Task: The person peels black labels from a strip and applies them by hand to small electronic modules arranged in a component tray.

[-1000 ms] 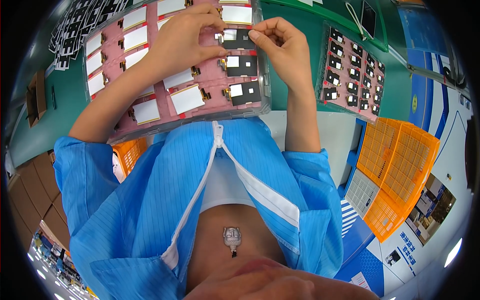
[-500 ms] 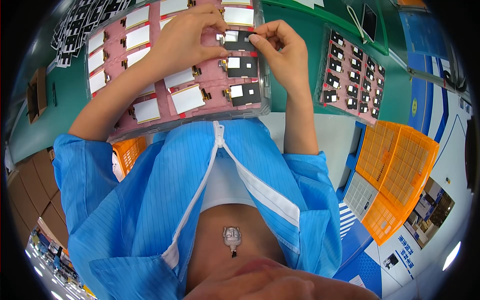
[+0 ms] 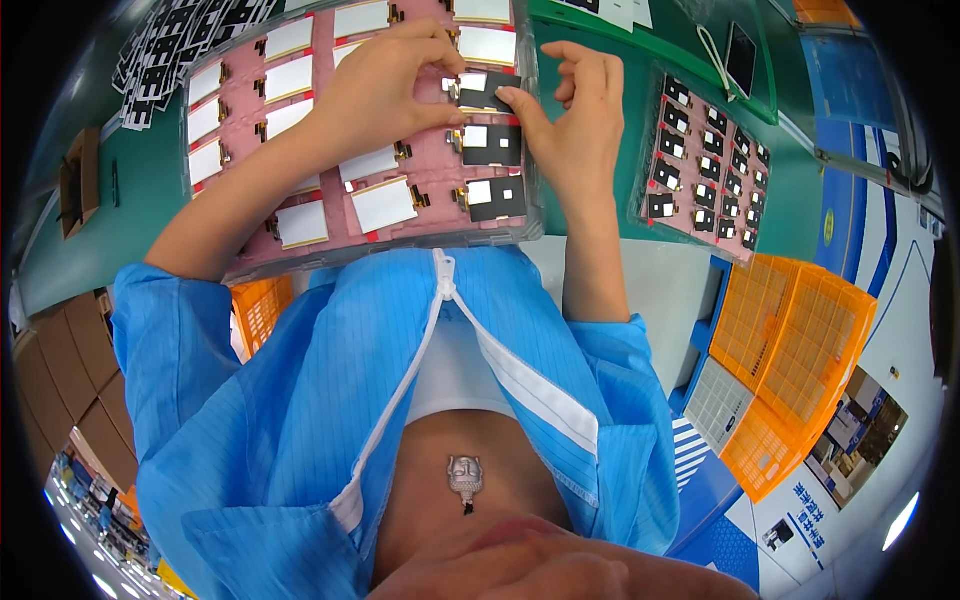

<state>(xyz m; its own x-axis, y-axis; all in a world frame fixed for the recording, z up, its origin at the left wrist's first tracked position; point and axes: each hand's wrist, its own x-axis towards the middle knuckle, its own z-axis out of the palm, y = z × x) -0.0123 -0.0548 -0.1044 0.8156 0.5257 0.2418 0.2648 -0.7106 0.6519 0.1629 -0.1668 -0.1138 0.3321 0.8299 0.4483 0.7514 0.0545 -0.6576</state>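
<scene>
A clear-edged tray (image 3: 534, 200) lined with pink foam holds rows of small flat screen panels with short ribbon connectors. Several show plain white backs, like the white panel (image 3: 384, 205). In the right column, black die-cut stickers cover the backs. My left hand (image 3: 395, 90) bridges the second panel from the top there, thumb and forefinger at its lower and upper edges by the connector. My right hand (image 3: 580, 125) presses its thumb on the right end of that panel's black sticker (image 3: 488, 90), other fingers raised apart. Below lie two more panels with black stickers (image 3: 505, 147).
A second tray (image 3: 690, 232) of smaller stickered panels lies to the right. Loose black-and-white sticker sheets (image 3: 160, 75) spread at the far left. A phone (image 3: 740, 60), a brown carton (image 3: 80, 185) and a pen (image 3: 115, 185) rest on the green table; orange crates (image 3: 790, 340) stand at the right.
My right forefinger has lifted away from the thumb, and the fingers have spread upward while the thumb stays on the sticker. My left hand keeps its place at the panel.
</scene>
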